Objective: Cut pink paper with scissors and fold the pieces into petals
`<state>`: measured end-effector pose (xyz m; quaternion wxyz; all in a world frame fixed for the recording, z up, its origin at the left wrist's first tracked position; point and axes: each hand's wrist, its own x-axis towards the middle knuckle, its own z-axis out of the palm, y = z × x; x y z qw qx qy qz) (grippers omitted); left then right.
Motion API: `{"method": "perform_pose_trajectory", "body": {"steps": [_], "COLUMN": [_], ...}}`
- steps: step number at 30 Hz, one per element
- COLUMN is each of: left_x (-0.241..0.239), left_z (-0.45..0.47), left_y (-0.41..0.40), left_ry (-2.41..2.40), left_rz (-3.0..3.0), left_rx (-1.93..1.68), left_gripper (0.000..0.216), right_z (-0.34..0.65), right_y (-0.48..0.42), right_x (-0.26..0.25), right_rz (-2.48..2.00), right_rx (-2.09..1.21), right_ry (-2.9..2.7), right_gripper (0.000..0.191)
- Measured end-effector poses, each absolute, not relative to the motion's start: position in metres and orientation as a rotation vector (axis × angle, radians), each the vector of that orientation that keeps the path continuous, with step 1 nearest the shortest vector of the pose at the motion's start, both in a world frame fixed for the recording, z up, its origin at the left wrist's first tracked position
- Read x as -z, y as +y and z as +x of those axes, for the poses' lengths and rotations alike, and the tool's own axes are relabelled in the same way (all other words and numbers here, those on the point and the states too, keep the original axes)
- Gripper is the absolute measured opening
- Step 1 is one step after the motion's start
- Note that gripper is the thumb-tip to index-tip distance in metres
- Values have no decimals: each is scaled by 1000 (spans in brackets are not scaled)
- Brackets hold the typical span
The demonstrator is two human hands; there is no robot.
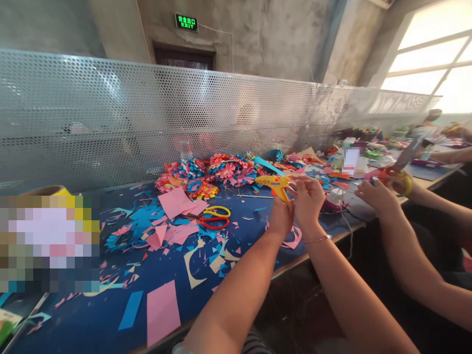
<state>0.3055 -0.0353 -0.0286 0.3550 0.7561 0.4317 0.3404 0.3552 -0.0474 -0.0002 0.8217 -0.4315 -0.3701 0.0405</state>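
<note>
My left hand is closed around the handle of a yellow glue gun, its nozzle pointing left above the table. My right hand is at the rear end of the glue gun, fingers pinched together; what lies between them is too small to make out. A blue paper strip shows just behind the glue gun; whether a hand touches it I cannot tell. Below my hands lies a curved pink paper piece. Scissors with red and yellow handles rest on the table to the left.
Bunches of fringed colourful paper lie along the perforated metal divider. Paper scraps and pink sheets cover the blue tabletop. At right, a co-worker's hands hold scissors. A cord hangs over the table edge.
</note>
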Motion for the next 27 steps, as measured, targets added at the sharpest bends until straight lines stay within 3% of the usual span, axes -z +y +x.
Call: {"method": "perform_pose_trajectory", "body": {"steps": [9,15,27], "left_x": [32,39,37], "left_z": [303,307,304], "left_y": [-32,-27,-35], "left_ry": [1138,1180,1291], "left_rz": [2017,1989,2226], "left_rx": [-862,-888,-957], "left_gripper": [37,32,39], "right_z": [348,355,388], "right_y": [-46,-39,-48], "right_x": [2,7,-13], "right_rz": [-961,-933,-1059], "right_rx": [-53,-216,-362], "right_ry": [-752,-783,-951], "right_gripper": [20,21,27]}}
